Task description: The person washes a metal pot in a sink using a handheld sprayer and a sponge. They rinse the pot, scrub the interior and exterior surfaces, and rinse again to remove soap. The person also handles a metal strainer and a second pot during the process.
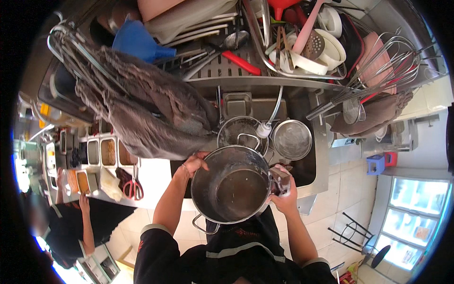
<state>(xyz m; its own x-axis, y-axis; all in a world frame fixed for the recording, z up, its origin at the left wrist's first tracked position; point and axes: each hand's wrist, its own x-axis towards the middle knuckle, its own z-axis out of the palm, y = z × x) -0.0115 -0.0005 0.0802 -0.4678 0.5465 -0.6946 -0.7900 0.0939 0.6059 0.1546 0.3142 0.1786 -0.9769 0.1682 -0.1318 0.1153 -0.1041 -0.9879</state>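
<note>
A large metal stockpot with wire loop handles is tilted so its inside faces me, above the sink's front edge. My left hand grips its rim at the upper left, the thumb on the inside. Against the pot's right outer wall, my right hand holds a soapy dark sponge, foam on the fingers. Behind the stockpot, in the sink, stand another metal pot and a round metal pan with a cloudy inside. A sprayer head on a flexible hose hangs over them.
Grey cloths hang at the left. A shelf above the sink carries utensils, a blue funnel and a dish basket. Whisks jut out at the right. At the far left, a co-worker handles a food container; red-handled scissors lie nearby.
</note>
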